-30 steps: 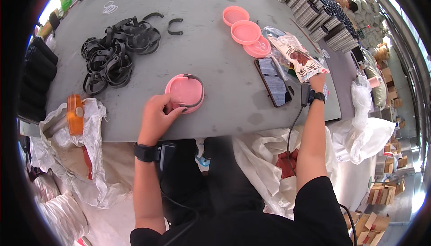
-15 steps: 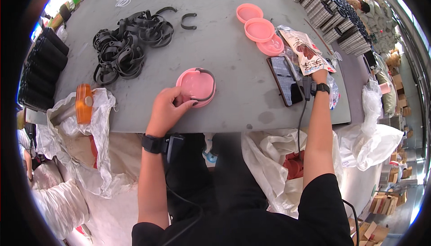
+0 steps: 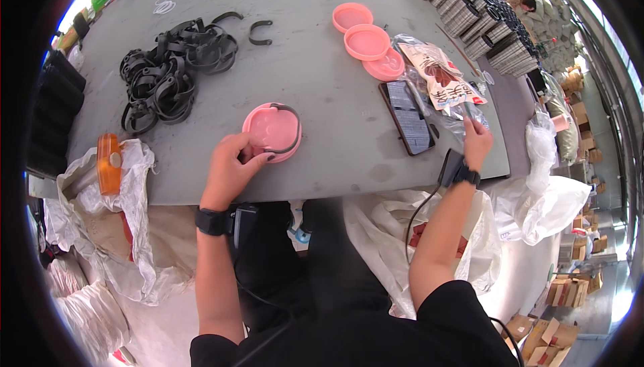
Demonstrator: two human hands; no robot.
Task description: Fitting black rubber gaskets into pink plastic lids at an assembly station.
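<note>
Near the front edge of the table, my left hand grips a round pink lid by its left rim. A dark grey curved strap handle lies round the lid's right side, its lower end by my thumb. My right hand is raised over the table's right front, just below a printed snack bag. Its fingers are pinched together at clear plastic; what they hold, if anything, is too small to make out. A phone with a lit screen lies left of that hand.
A heap of dark grey strap handles lies at left, with a single strap beside it. Three pink lids overlap beyond the phone. Stacked cylinders line the far right. An orange bottle stands at the left edge.
My right hand has drawn back from the snack bag toward me, its fingers now pinched. My left hand keeps its grip on the pink lid. The whole view has shifted slightly.
</note>
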